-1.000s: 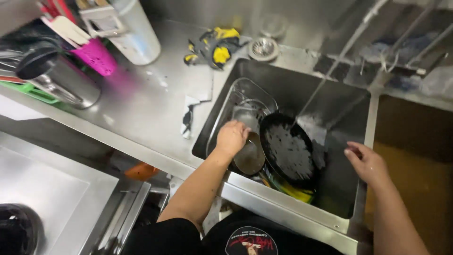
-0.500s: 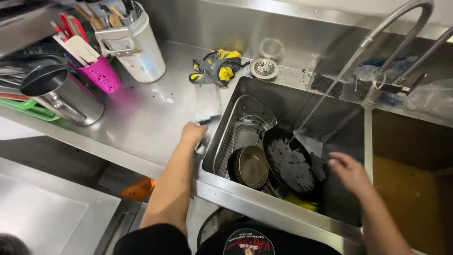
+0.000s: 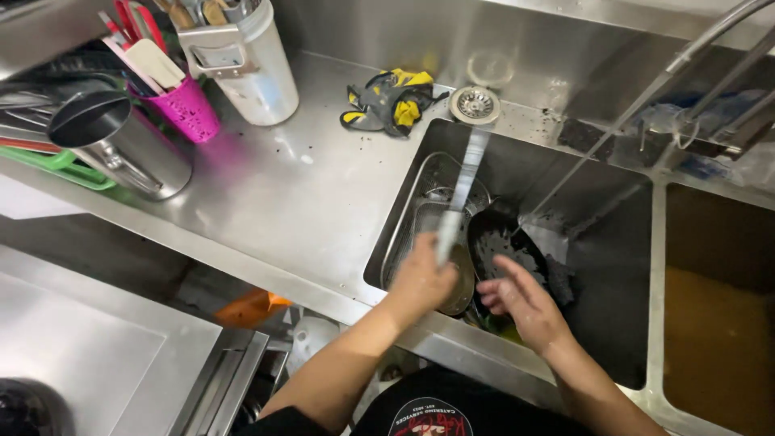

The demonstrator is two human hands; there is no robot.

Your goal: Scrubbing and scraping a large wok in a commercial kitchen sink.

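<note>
Moved from the sink rim, left hand (image 3: 421, 278) now grips a blurred knife (image 3: 460, 194); right hand (image 3: 521, 303) hovers spread wide.

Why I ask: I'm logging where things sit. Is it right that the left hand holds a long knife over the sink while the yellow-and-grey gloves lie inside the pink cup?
Not quite. The left hand does hold the long knife over the sink, but the head view shows the yellow-and-grey gloves lying on the steel counter behind the sink, not in the pink cup.
</note>
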